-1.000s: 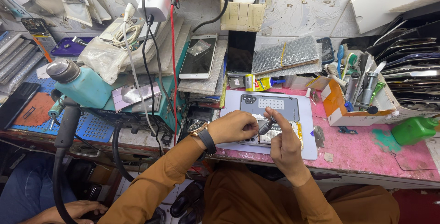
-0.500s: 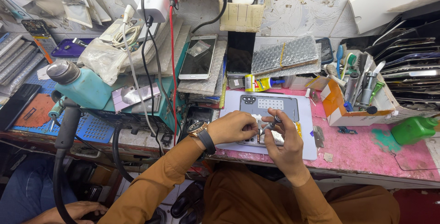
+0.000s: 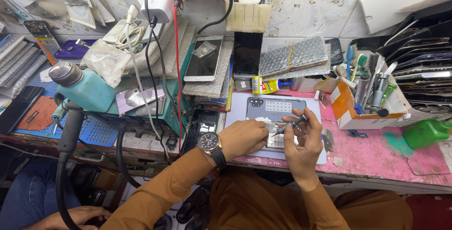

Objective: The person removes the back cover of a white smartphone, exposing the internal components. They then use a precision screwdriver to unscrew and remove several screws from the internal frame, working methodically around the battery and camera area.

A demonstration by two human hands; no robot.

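Note:
An opened phone lies on a pale grey work mat at the front of the bench. My left hand, a watch on its wrist, rests on the phone's left end and holds it down. My right hand grips a small grey screwdriver whose tip points down-left onto the phone's inside. A grey phone back cover lies on the mat just behind the phone.
An orange-and-white box of tools stands at the right, a green bottle beyond it. A teal dispenser bottle and a teal station with cables fill the left. Phones and screens lean at the back wall. Another person's hand shows bottom left.
My right hand has lifted slightly and turned the screwdriver, so its handle now stands up to the right. The left hand stays on the phone.

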